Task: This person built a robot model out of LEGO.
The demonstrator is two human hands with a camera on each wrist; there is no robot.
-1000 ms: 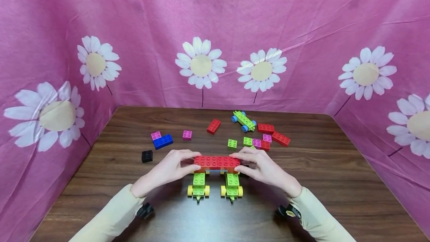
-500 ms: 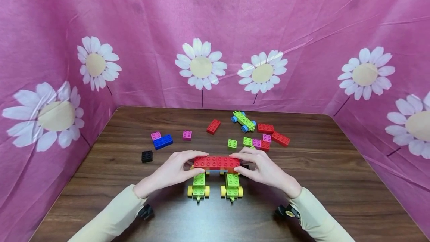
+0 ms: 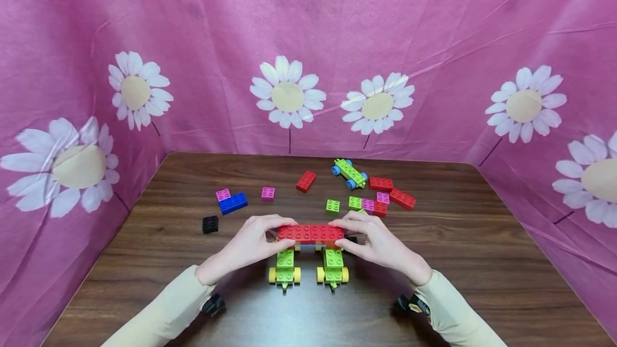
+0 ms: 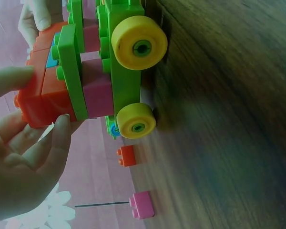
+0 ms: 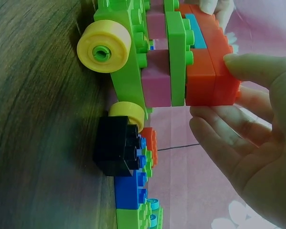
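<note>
Two red bricks lie end to end across the top of a toy brick build. My left hand grips the left end between thumb and fingers. At the opposite end, my right hand holds the other red brick the same way. Below, in the left wrist view, come a lower red brick, a blue brick, a green brick and a pink brick. Two green wheeled bases with yellow wheels carry it all, side by side on the table.
Loose bricks lie behind the build: a black brick and a blue brick at left, red bricks at right. A green car base with blue wheels stands near the back edge. Pink flowered cloth hangs around the table.
My left hand's thumb and fingertips have shifted slightly right, further over the red brick. My right hand and the build look practically unchanged.
</note>
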